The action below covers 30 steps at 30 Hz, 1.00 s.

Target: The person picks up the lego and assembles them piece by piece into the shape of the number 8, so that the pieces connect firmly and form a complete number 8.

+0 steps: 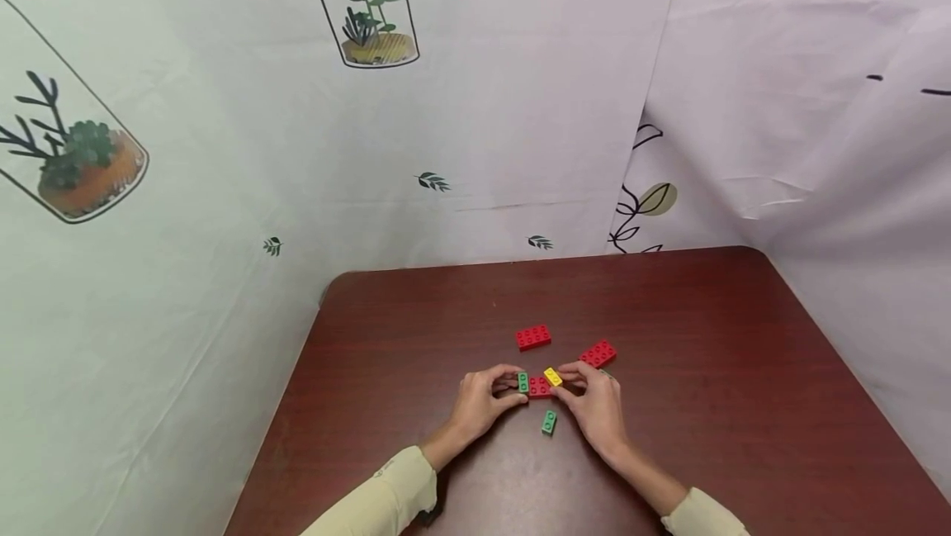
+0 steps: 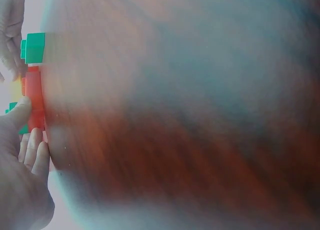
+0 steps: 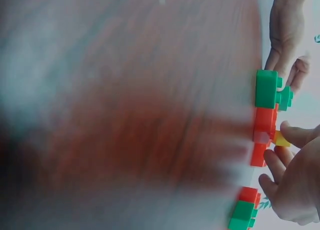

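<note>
In the head view, my left hand (image 1: 479, 405) holds the left end of a red toy building brick (image 1: 539, 387), thumb on the near side and fingers on the far side. A small green brick (image 1: 523, 383) sits across that end, on top. From the other side, my right hand (image 1: 598, 410) pinches a small yellow brick (image 1: 553, 377), tilted askew over the red brick's right end. The right wrist view shows the yellow brick (image 3: 282, 139) between thumb and fingers, right at the studs of the red brick (image 3: 265, 121). A loose green brick (image 1: 548, 423) lies just in front.
Behind the hands, one red brick (image 1: 532, 338) lies on the brown table (image 1: 416, 321). Another red brick (image 1: 598, 353) is just beyond my right fingers, with a green brick (image 3: 241, 215) near that hand. Patterned cloth (image 1: 483, 123) hangs along the table's back and sides.
</note>
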Each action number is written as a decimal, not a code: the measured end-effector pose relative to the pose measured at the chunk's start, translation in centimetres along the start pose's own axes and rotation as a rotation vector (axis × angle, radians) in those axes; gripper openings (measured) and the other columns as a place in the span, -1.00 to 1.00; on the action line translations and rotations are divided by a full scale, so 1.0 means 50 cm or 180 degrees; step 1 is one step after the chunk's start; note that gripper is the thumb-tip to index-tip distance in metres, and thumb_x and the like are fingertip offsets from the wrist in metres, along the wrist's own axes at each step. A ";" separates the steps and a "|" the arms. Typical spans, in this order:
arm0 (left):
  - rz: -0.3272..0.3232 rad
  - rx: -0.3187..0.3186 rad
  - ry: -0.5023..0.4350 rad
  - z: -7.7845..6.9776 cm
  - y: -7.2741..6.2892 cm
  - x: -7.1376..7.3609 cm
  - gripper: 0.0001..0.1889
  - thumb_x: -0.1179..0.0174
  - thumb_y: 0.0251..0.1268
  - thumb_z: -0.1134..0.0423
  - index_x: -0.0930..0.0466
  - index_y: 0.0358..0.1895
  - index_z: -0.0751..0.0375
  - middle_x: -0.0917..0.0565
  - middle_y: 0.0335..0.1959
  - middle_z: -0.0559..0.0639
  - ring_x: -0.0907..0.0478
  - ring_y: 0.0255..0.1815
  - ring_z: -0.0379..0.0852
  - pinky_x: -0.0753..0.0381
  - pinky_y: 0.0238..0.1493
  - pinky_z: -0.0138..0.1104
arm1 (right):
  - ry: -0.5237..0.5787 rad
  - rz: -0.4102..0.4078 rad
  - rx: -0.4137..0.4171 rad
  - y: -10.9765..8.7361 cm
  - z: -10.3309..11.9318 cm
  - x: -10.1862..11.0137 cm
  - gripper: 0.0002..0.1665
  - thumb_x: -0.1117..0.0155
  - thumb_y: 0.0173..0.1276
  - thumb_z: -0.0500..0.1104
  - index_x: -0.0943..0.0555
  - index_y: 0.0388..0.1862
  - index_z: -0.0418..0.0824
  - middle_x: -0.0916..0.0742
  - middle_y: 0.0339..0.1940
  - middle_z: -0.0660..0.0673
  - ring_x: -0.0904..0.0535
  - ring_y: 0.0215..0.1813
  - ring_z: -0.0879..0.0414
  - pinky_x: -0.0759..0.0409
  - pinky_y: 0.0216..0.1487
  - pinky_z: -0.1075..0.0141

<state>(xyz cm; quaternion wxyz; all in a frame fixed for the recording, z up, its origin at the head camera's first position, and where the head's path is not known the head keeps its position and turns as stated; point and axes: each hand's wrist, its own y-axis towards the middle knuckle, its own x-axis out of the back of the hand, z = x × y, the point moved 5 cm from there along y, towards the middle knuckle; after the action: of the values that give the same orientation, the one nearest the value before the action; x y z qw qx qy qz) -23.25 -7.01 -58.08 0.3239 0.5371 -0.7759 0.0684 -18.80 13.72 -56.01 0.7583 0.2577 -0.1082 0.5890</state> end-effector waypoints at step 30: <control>-0.0039 -0.0104 0.0024 -0.001 0.001 0.001 -0.62 -0.59 0.19 0.22 -0.78 0.08 0.12 -0.85 -0.12 -0.03 -0.79 -0.12 -0.26 -0.74 -0.07 -0.47 | 0.0046 -0.0082 -0.0025 -0.003 -0.008 -0.013 -0.55 -0.79 0.01 -0.31 -0.71 -0.17 -0.21 -0.72 -0.42 0.03 -0.72 -0.31 0.13 -0.74 -0.21 0.28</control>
<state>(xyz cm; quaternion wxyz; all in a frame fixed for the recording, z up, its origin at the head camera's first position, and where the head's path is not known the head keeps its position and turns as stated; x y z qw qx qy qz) -23.27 -7.02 -58.00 0.3359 0.5362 -0.7724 0.0557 -18.91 13.36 -56.66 0.7675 0.2517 -0.1017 0.5807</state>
